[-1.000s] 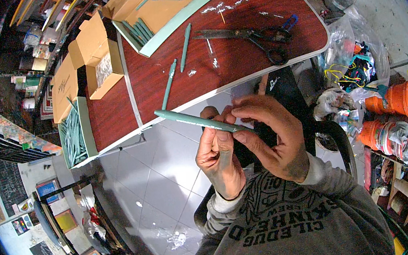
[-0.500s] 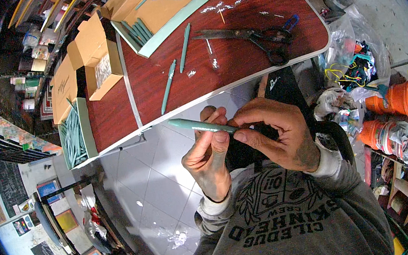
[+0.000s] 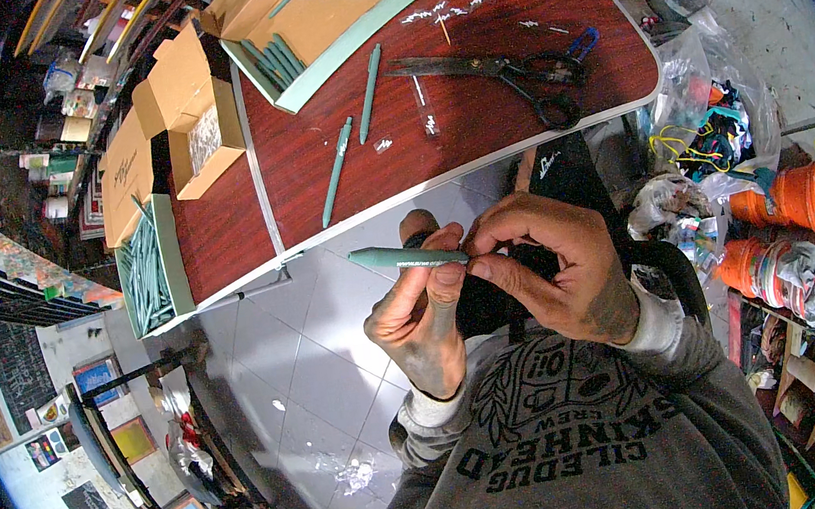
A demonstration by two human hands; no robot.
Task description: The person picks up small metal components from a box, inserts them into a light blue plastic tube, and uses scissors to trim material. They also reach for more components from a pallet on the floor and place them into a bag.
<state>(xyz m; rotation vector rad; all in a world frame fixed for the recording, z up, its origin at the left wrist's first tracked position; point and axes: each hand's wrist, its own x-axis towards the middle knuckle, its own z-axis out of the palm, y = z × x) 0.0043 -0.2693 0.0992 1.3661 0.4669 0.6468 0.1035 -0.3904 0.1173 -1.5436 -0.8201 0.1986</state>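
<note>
A teal-green pen (image 3: 383, 256) lies nearly level in front of my chest, beyond the table's near edge. My left hand (image 3: 421, 328) is closed around its middle, thumb and fingers pressed together on the barrel. At the pen's right end, the fingertips of my right hand (image 3: 564, 262) pinch; they cover that end, so any small part between them is hidden. On the table lie two more teal pens, one (image 3: 370, 95) farther off and another (image 3: 337, 173) closer to the edge.
Large black scissors (image 3: 497, 65) lie on the dark red table (image 3: 302, 126) among small white bits. An open box (image 3: 323, 38) holds several pens; a second box (image 3: 150, 274) is filled with them. A small carton (image 3: 204, 142) stands between. Bags and orange buckets (image 3: 793, 200) stand at right.
The pen has tilted closer to level and moved slightly right and down, and its printed side has turned. Both hands keep nearly the same place.
</note>
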